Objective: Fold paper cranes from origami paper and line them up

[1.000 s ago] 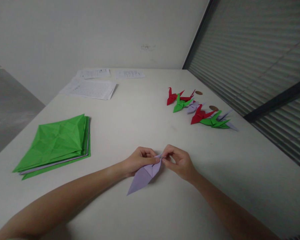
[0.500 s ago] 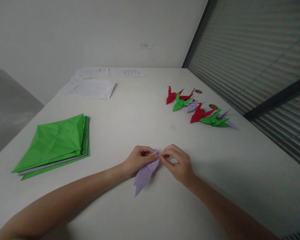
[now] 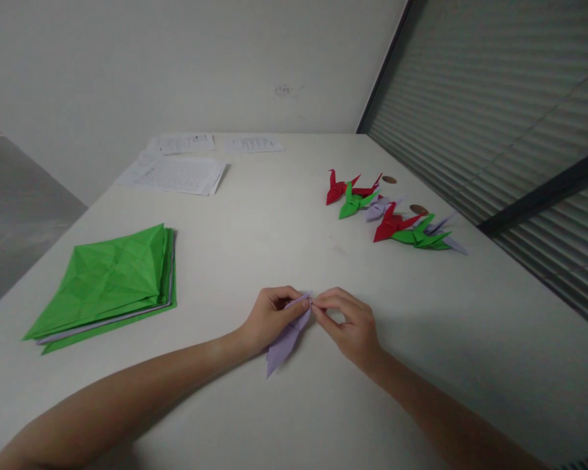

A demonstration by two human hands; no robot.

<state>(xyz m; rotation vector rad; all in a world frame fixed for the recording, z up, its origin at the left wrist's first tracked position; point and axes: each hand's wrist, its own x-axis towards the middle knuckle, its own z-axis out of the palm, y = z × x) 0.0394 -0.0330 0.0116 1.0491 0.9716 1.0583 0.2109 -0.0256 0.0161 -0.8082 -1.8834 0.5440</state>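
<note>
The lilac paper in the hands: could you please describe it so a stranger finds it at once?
On the white table, find the left hand and the right hand. The lilac paper sticks out below the left hand. Lilac cranes lie farther off; only this paper is held.

The lilac piece (image 3: 285,343) is matt, creased paper. The green sheets (image 3: 112,274) look like crinkled matt paper. The table (image 3: 255,241) is smooth, with a dull sheen.
</note>
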